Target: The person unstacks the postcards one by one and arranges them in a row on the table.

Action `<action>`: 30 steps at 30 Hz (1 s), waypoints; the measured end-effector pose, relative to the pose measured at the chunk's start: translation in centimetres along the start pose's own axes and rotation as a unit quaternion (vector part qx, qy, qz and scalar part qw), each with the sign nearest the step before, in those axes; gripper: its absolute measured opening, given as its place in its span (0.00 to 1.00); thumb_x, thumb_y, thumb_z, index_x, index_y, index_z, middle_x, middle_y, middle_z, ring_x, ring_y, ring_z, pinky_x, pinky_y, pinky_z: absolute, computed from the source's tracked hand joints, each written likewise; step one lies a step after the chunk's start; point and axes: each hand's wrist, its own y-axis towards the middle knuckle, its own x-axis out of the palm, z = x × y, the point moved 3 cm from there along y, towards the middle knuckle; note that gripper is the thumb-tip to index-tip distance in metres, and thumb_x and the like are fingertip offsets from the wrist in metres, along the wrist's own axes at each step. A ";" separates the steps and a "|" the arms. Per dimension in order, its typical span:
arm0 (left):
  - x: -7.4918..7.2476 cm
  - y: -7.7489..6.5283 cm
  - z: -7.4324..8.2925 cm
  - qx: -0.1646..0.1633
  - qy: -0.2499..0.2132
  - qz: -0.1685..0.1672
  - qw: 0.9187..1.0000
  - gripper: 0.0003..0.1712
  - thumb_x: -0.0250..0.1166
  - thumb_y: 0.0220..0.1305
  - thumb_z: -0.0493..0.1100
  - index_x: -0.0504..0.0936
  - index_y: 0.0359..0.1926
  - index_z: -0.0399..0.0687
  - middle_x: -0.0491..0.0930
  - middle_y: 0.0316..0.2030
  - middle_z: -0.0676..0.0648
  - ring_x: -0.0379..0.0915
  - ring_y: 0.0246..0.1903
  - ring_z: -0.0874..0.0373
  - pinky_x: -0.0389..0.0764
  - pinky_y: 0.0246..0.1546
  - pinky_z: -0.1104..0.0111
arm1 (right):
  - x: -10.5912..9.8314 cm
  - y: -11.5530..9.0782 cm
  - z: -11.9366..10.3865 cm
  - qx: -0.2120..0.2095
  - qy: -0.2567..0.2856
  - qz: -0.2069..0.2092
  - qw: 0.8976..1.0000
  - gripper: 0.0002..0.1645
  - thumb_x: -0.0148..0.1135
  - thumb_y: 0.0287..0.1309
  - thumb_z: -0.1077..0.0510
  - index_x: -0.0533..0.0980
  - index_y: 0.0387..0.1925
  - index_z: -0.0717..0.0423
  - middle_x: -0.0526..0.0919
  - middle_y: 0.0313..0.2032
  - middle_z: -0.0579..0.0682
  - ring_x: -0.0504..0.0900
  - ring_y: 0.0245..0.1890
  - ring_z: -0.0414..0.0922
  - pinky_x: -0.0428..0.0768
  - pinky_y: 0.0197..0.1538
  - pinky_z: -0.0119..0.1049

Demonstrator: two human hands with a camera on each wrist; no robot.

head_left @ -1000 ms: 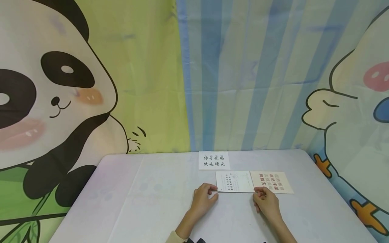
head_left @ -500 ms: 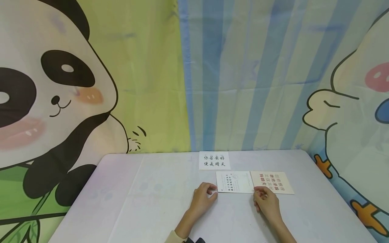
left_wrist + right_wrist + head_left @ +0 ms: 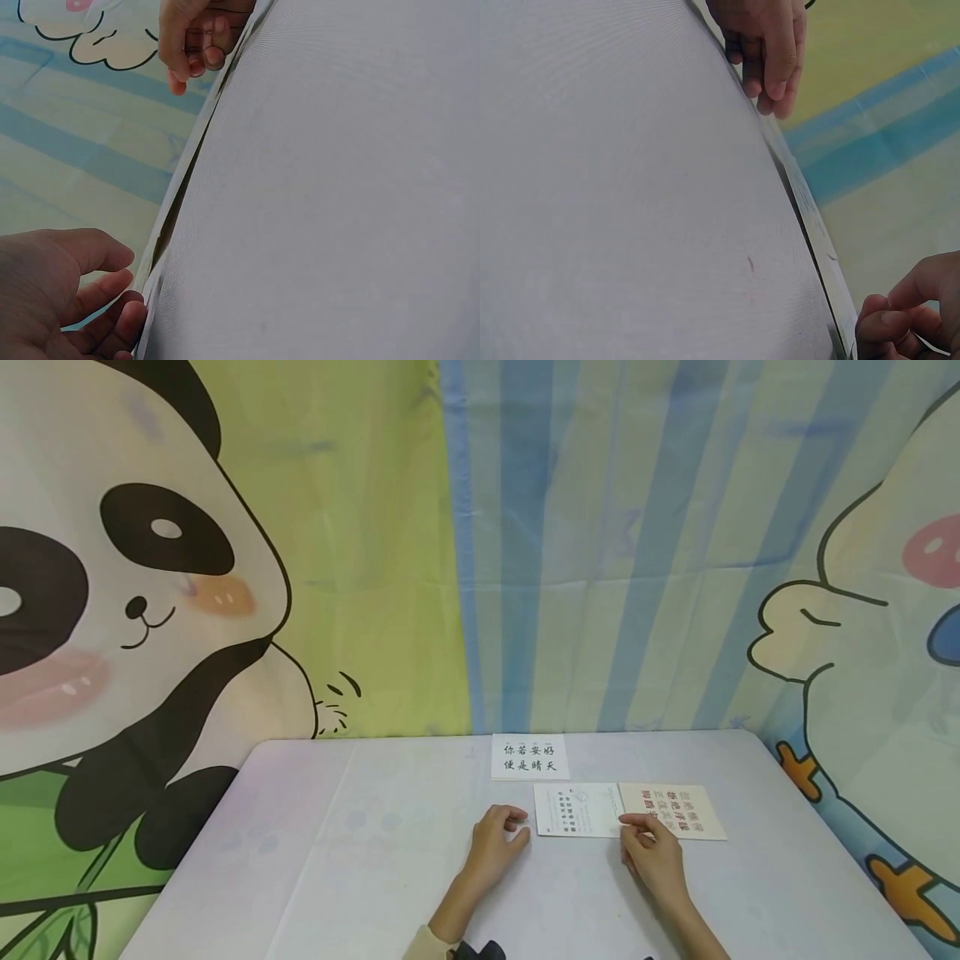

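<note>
Side by side, two printed cards lie flat on a pale table [image 3: 375, 860], a hand near each end of the white one.
Left hand [image 3: 491, 843]: fingers loosely bent, holding nothing, just beside the left edge of the white card [image 3: 577, 810]. Right hand [image 3: 656, 856]: fingers bent, tips at the seam where this card meets the cream card [image 3: 705, 818]; whether they pinch it cannot be told. Beyond both, toward the striped backdrop [image 3: 570, 568], lies a third card [image 3: 530, 757] with two rows of dark characters.
</note>
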 end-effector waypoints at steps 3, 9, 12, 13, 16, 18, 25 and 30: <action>-0.2 0.3 -0.2 0.001 -0.006 0.007 1.000 0.10 0.66 0.57 0.37 0.82 0.41 0.45 0.76 0.37 0.53 0.71 0.36 0.61 0.70 0.42 0.65 | 0.3 0.2 -0.2 0.001 0.009 0.000 1.000 0.14 0.54 0.61 0.67 0.75 0.48 0.67 0.74 0.31 0.53 0.70 0.15 0.37 0.69 0.17 0.28; -0.4 1.0 -0.9 -0.006 -0.011 0.009 1.000 0.10 0.66 0.58 0.37 0.81 0.43 0.45 0.76 0.38 0.53 0.70 0.37 0.61 0.72 0.41 0.68 | 0.9 0.6 -0.5 -0.007 0.027 -0.002 1.000 0.13 0.54 0.60 0.68 0.76 0.47 0.67 0.73 0.32 0.53 0.71 0.16 0.37 0.69 0.18 0.27; -0.6 1.4 -1.2 -0.011 -0.012 0.012 1.000 0.10 0.66 0.58 0.38 0.81 0.43 0.45 0.76 0.38 0.53 0.71 0.37 0.61 0.71 0.43 0.66 | 1.3 0.8 -0.7 -0.015 0.033 -0.002 0.999 0.13 0.55 0.60 0.69 0.76 0.46 0.67 0.73 0.33 0.53 0.72 0.17 0.36 0.70 0.18 0.27; -0.7 1.5 -1.3 -0.011 -0.012 0.014 1.000 0.10 0.66 0.58 0.38 0.81 0.43 0.45 0.76 0.38 0.52 0.71 0.37 0.61 0.71 0.43 0.65 | 1.5 0.9 -0.9 -0.021 0.030 -0.002 0.999 0.13 0.55 0.60 0.69 0.76 0.46 0.68 0.74 0.33 0.53 0.72 0.17 0.36 0.71 0.19 0.26; -1.0 1.9 -1.5 -0.015 -0.015 0.020 1.000 0.10 0.66 0.59 0.38 0.81 0.43 0.45 0.76 0.37 0.53 0.71 0.37 0.60 0.69 0.44 0.64 | 1.8 1.2 -1.2 -0.034 0.027 0.001 0.999 0.13 0.55 0.59 0.70 0.77 0.45 0.68 0.74 0.33 0.54 0.71 0.17 0.35 0.71 0.19 0.26; -1.1 2.2 -1.6 -0.018 -0.013 0.022 1.000 0.10 0.66 0.59 0.38 0.80 0.43 0.45 0.75 0.37 0.53 0.70 0.37 0.60 0.69 0.45 0.64 | 2.1 1.4 -1.3 -0.040 0.027 0.003 0.999 0.13 0.56 0.57 0.70 0.77 0.44 0.68 0.74 0.32 0.54 0.70 0.16 0.34 0.71 0.19 0.26; -1.4 3.0 -2.4 -0.017 -0.014 0.043 0.999 0.10 0.66 0.59 0.36 0.80 0.43 0.44 0.76 0.38 0.52 0.70 0.37 0.61 0.73 0.41 0.68 | 3.0 2.1 -1.9 -0.047 0.023 0.012 0.999 0.12 0.57 0.56 0.70 0.78 0.43 0.67 0.74 0.32 0.53 0.71 0.20 0.35 0.71 0.20 0.26; -1.6 3.4 -3.0 -0.013 -0.023 0.062 0.998 0.10 0.65 0.58 0.35 0.80 0.43 0.43 0.76 0.37 0.51 0.70 0.36 0.61 0.73 0.40 0.69 | 3.6 2.7 -2.4 -0.060 0.014 0.013 0.998 0.12 0.58 0.57 0.69 0.78 0.44 0.66 0.75 0.33 0.54 0.73 0.25 0.35 0.73 0.22 0.25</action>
